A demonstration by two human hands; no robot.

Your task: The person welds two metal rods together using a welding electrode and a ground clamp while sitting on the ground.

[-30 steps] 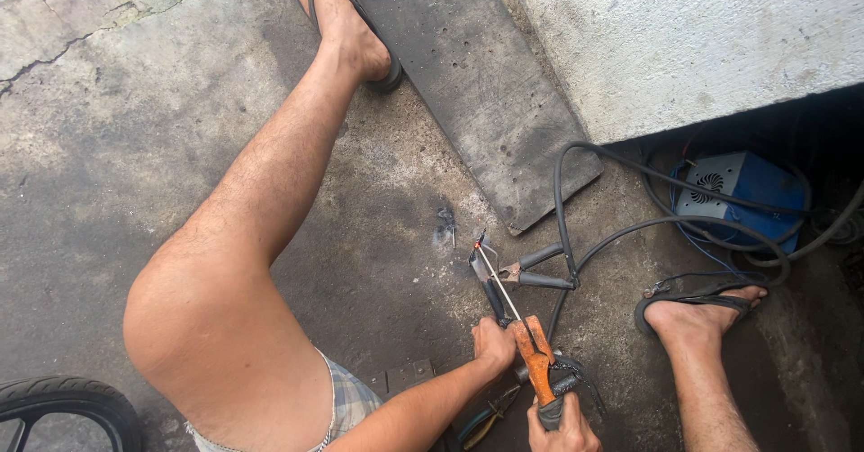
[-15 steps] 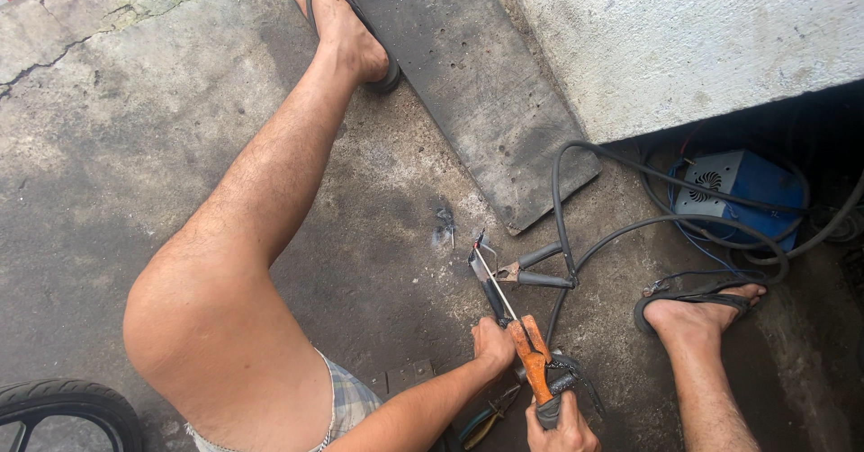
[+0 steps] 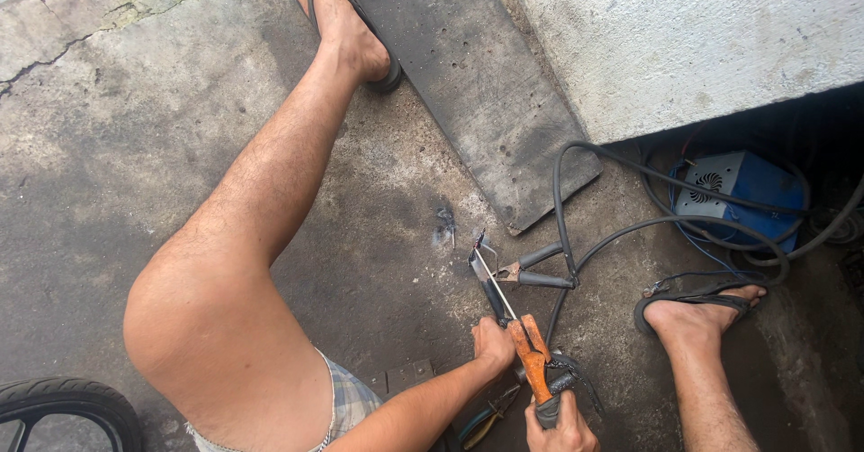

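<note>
Head view: left hand has its fingers wrapped tight around a dark metal bar, right hand is clenched on the orange electrode holder, whose thin welding rod runs just beyond the left fingers along the bar

Plaid shorts, black flip-flops, bare legs

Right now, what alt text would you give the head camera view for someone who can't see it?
Seen from above, a person crouches on a concrete floor, the left hand steadying a dark metal piece while the right hand grips an orange welding electrode holder. Black cables loop to a blue welding machine under a concrete ledge.
</note>
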